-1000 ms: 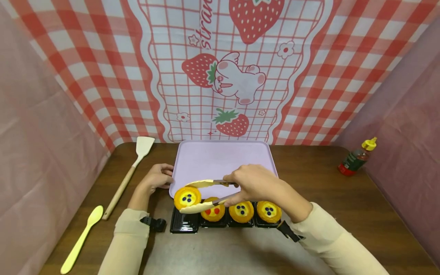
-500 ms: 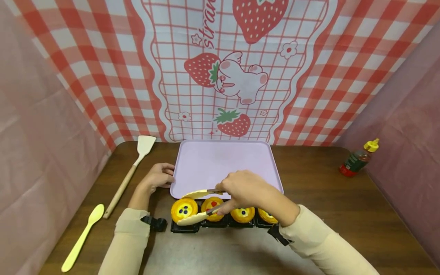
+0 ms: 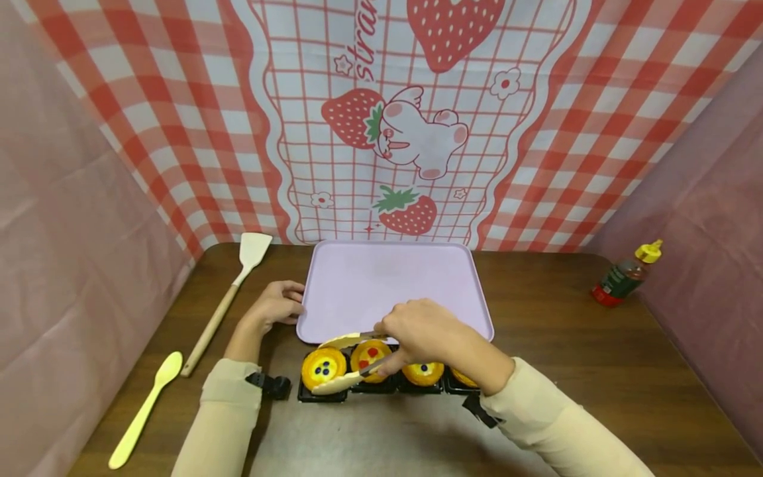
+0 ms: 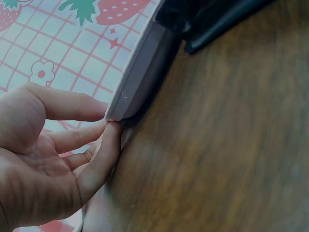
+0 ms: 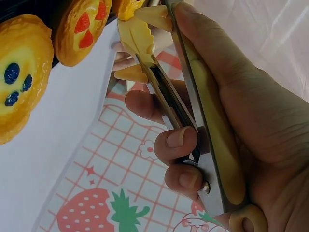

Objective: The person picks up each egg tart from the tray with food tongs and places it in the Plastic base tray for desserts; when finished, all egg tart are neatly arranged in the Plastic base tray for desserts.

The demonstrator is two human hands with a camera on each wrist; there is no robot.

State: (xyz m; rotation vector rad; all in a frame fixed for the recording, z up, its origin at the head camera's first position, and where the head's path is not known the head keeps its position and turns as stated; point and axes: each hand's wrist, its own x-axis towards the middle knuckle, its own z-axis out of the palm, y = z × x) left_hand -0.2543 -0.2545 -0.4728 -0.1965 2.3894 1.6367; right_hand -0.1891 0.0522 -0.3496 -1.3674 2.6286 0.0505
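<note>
My left hand (image 3: 277, 306) pinches the left rim of the lilac tray (image 3: 393, 278) between thumb and fingers, as the left wrist view shows. My right hand (image 3: 426, 334) grips yellow-tipped tongs (image 5: 217, 130). The tong tips lie spread on either side of the leftmost egg tart (image 3: 322, 364), topped with blueberries. That tart sits in a black square container (image 3: 322, 399); whether the tips still touch it, I cannot tell. To its right are a red-topped tart (image 3: 365, 354) and a blueberry tart (image 3: 422, 376), both partly covered by the tongs or hand. Another tart (image 3: 463, 379) is mostly hidden under my right wrist.
On the left of the wooden table lie a white spatula (image 3: 217, 318) with a wooden handle and a yellow spoon (image 3: 146, 411). A sauce bottle (image 3: 622, 279) with a yellow cap stands at the back right. A checked cloth (image 3: 393, 132) hangs behind the tray.
The leftmost tart came down from the tray's front edge into the left black container, and the tongs moved with it. My left hand stayed at the tray rim.
</note>
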